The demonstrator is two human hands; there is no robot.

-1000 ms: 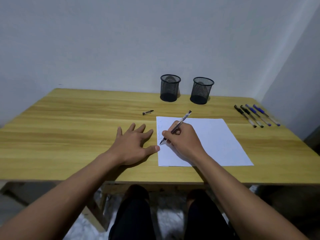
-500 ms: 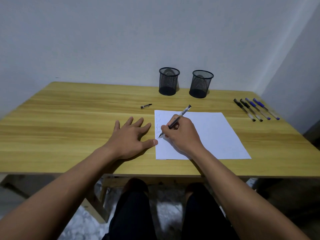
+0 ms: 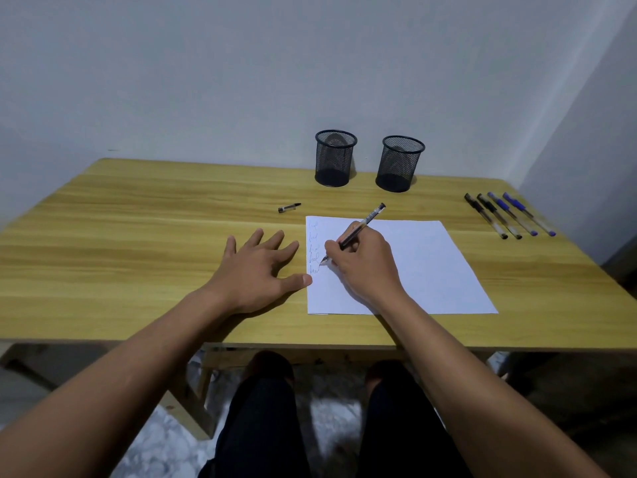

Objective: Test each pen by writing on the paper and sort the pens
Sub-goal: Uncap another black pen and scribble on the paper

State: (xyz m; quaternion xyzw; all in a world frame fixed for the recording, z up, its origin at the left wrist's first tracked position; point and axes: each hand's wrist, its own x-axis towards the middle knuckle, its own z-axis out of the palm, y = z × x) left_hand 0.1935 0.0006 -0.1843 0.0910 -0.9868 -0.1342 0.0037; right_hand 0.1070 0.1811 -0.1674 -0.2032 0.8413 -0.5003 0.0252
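Note:
My right hand [image 3: 365, 263] grips a black pen [image 3: 358, 229] with its tip on the left margin of the white paper [image 3: 431, 263], beside several short scribbled marks [image 3: 313, 246]. Flat on the wood lies my left hand [image 3: 258, 267], fingers spread, its thumb touching the paper's left edge. The pen's black cap [image 3: 289, 208] sits loose beyond my left hand. Several capped pens [image 3: 510, 215], two black and two blue, lie in a row at the far right. Two black mesh cups stand at the back, the left cup [image 3: 335, 158] and the right cup [image 3: 400, 163].
The wooden table [image 3: 138, 236] meets a grey wall at the back and a second wall at the right. My knees show under the near edge, above a marbled floor.
The pen tip has moved slightly up the left margin, writing. The view has shifted a little. My left hand stays flat by the paper.

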